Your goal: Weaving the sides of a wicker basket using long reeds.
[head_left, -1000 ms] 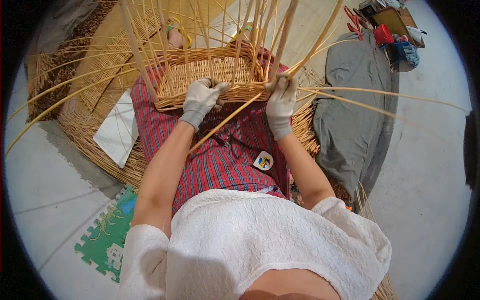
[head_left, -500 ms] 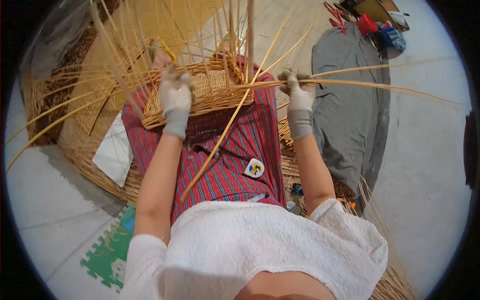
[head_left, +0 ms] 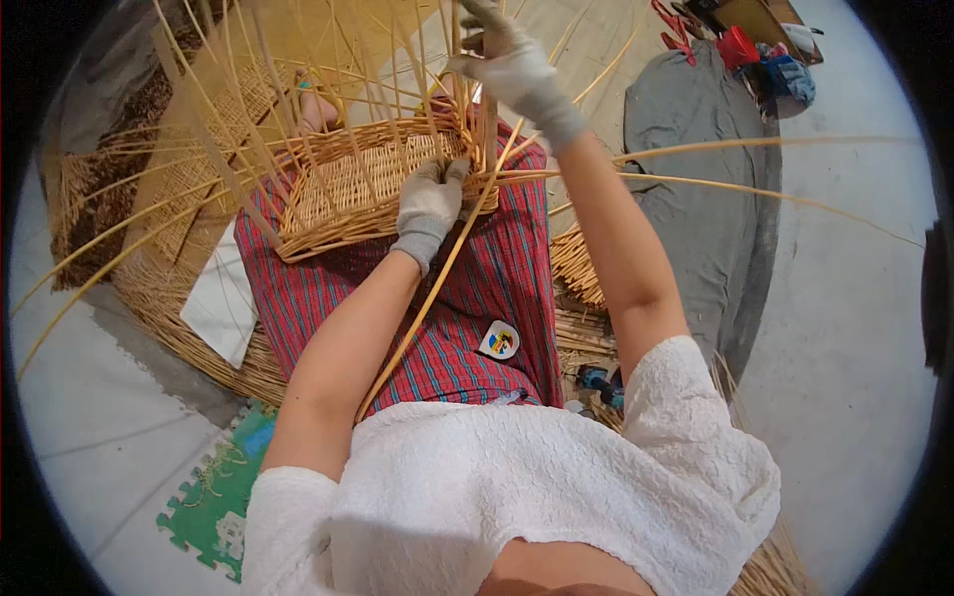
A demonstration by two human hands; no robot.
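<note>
A rectangular wicker basket (head_left: 328,194) rests tilted across my lap, with tall pale stakes rising from it and long loose rods fanning sideways. My left hand (head_left: 427,202), in a pale knit glove, is closed on the near rim toward its right end. My gloved right hand (head_left: 512,70) is raised among the upright stakes at the top, fingers apart; whether they touch a stake is unclear. A long yellow rod (head_left: 427,303) runs diagonally from the basket down to my waist.
Woven mats (head_left: 234,109) and bundled cane lie left and beneath me. A white sheet (head_left: 214,293) and green foam tile (head_left: 199,512) are at left. Grey cloth (head_left: 686,248) lies at right, with red and blue items (head_left: 775,74) beyond, and a power drill (head_left: 596,382) beside me.
My right hand has left the horizontal rods on the right and risen up and leftward among the stakes. My left hand has shifted rightward along the near rim.
</note>
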